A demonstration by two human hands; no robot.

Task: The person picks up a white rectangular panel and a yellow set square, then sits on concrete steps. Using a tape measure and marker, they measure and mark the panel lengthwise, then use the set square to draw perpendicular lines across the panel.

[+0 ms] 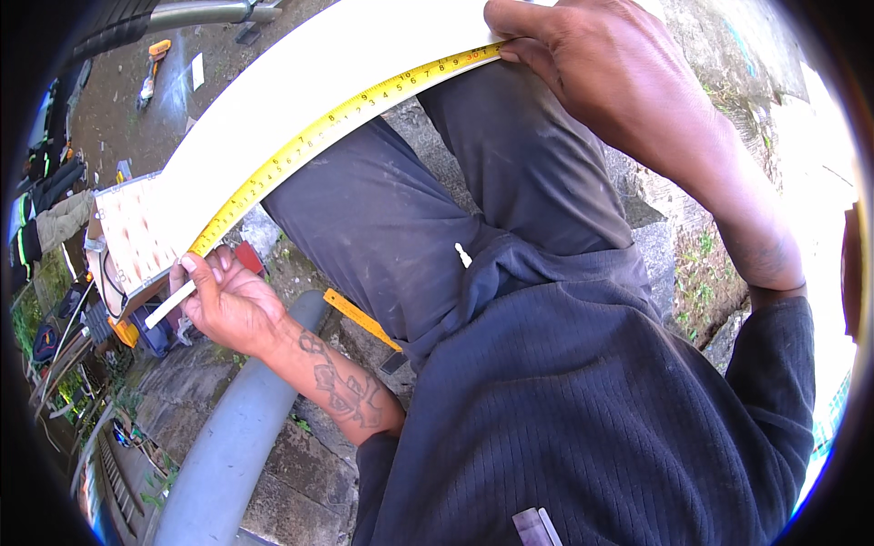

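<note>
A bright white panel (300, 82) lies across my knees. The yellow blade of a tape measure (337, 123) runs along its near edge. At the left end, my left hand (235, 305) pinches the blade between thumb and fingers. A slim white stick (170, 305) also sticks out of that hand; its exact kind I cannot make out. My right hand (592, 64) is closed on the other end of the blade, pressing it against the panel at the top right. The tape's case does not show.
A grey pipe (237, 437) slants past my left forearm, beside a yellow ruler-like strip (362, 318). An open box (137, 246) stands beyond my left hand. On the dirt at the upper left lies an orange-handled power tool (155, 73). Stone blocks (309, 473) lie below me.
</note>
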